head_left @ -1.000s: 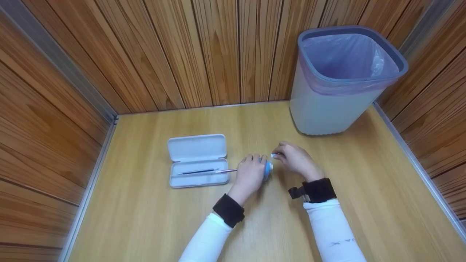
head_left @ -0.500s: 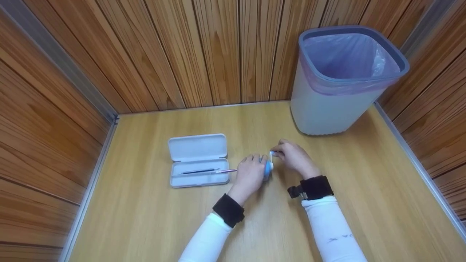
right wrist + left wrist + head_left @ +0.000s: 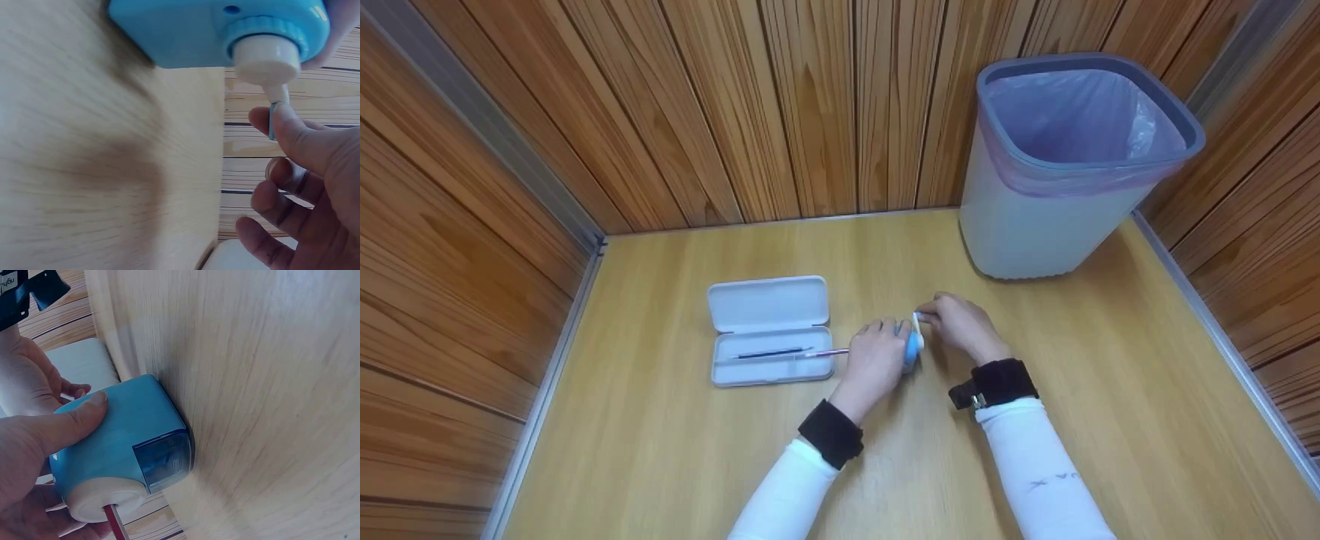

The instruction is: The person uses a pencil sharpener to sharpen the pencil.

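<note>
A blue crank pencil sharpener (image 3: 118, 433) lies on the table in the grip of my left hand (image 3: 874, 352), thumb across its side. A red pencil (image 3: 116, 523) sticks into the sharpener's white round front, its tip hidden inside. In the head view, this pencil's other end overlaps the open pencil case (image 3: 769, 304). On the opposite side of the sharpener, my right hand (image 3: 964, 324) pinches the small blue knob (image 3: 273, 125) of the white crank (image 3: 267, 59) between thumb and forefinger. Its other fingers are loosely bent below.
The white pencil case's tray holds a dark pencil (image 3: 769, 353) left of my left hand. A bin (image 3: 1035, 232) with a purple liner stands at the back right corner. Wooden panels (image 3: 802, 112) wall the table at the back and sides.
My right hand has shifted slightly left with the crank knob, and the crank arm now shows against the sharpener. My left hand and the sharpener have stayed in place.
</note>
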{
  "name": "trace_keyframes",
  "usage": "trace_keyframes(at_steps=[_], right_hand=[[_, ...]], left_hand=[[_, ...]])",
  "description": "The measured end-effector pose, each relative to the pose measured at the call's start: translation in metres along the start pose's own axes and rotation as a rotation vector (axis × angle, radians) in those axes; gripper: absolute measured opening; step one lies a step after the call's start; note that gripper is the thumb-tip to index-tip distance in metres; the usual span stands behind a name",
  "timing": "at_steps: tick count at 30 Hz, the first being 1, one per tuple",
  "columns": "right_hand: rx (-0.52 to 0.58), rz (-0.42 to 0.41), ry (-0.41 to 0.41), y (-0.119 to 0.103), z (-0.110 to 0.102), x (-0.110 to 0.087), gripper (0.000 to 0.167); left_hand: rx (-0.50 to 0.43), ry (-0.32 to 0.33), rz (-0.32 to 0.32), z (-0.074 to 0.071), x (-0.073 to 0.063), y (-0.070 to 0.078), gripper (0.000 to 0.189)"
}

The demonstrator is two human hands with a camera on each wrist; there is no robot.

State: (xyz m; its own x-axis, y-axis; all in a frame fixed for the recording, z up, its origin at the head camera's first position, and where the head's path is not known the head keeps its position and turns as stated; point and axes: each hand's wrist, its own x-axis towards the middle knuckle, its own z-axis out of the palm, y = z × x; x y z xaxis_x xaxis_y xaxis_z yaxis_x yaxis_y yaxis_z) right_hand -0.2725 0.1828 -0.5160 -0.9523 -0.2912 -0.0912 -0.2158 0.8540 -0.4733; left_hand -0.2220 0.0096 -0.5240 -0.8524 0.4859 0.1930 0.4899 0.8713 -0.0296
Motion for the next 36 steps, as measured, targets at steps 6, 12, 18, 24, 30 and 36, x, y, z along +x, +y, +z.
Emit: trace_keyframes(at_steps=[6, 12, 18, 24, 30, 36], right_hand=[[0.002, 0.044, -0.032, 0.002, 0.003, 0.002, 0.026], [0.032, 0.089, -0.085, 0.005, 0.008, 0.004, 0.026], [0.059, 0.141, -0.142, 0.009, 0.015, 0.002, 0.024], [0.052, 0.131, -0.147, 0.008, 0.016, 0.001, 0.022], [-0.018, 0.068, -0.134, 0.007, 0.015, 0.003, 0.019], [-0.044, 0.035, -0.172, 0.006, 0.017, 0.004, 0.015]], left_hand=[[0.009, -0.009, 0.001, 0.001, 0.000, 0.001, 0.043], [-0.001, -0.024, 0.007, 0.001, 0.000, 0.000, 0.044], [-0.007, -0.004, 0.009, 0.002, -0.001, -0.001, 0.040], [-0.014, -0.017, 0.006, 0.001, -0.001, 0.000, 0.041], [-0.006, -0.012, 0.001, 0.000, -0.001, 0.000, 0.049], [-0.007, -0.036, -0.008, -0.001, -0.001, -0.001, 0.055]])
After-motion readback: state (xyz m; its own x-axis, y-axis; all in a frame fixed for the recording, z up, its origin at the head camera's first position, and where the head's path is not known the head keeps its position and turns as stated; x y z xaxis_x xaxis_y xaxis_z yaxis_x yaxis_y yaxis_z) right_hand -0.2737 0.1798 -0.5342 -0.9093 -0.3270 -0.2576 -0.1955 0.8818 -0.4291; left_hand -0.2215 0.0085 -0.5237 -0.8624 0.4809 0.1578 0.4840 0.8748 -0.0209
